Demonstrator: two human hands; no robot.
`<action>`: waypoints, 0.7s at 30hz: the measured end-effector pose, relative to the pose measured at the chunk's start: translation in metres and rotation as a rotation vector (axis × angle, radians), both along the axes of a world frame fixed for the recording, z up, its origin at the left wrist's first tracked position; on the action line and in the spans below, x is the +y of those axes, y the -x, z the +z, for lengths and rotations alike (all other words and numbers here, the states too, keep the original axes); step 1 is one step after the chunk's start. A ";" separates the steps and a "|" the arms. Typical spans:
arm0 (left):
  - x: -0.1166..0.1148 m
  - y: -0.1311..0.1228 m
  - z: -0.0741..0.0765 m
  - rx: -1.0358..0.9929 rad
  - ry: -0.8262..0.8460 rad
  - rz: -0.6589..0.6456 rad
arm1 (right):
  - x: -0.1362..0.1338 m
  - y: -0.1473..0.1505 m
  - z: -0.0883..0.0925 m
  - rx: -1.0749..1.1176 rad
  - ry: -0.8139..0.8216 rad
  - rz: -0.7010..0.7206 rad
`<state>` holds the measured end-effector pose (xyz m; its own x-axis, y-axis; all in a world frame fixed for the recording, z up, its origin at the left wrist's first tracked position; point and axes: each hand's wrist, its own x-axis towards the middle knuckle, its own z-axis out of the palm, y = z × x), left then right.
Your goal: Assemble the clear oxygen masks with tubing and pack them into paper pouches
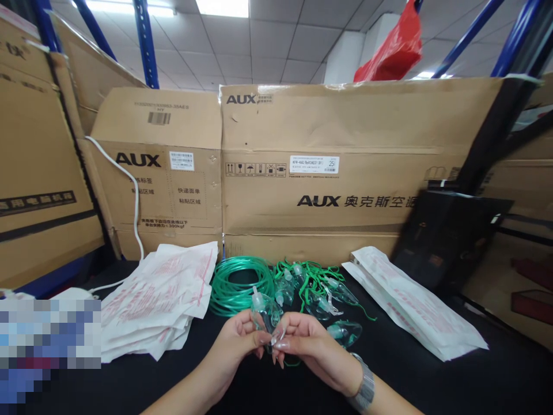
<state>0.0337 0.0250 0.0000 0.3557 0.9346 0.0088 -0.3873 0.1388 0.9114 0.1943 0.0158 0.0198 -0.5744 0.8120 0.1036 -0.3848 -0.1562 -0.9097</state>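
A clear green oxygen mask point(264, 305) is held up between my two hands, its pale connector pointing upward. My left hand point(242, 340) is closed on the mask's near left edge. From the other side, my right hand point(313, 343) pinches the mask's edge, thumb and fingertips close to those of the left. A small whitish piece shows between the fingertips; what it is cannot be made out. Just behind lies a coil of green tubing point(218, 294). More oxygen masks point(317, 302) with green elastic straps point(306, 274) lie in a heap beyond my right hand.
White printed pouches point(151, 300) are stacked on the left of the black table surface point(375, 380). Another pile of white pouches point(415, 305) lies at the right. Cardboard panels point(259, 202) wall off the back, and a black box point(449, 236) stands at the right rear.
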 end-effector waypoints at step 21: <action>-0.006 -0.001 0.001 -0.053 0.049 -0.073 | -0.002 0.003 0.000 -0.001 0.020 0.016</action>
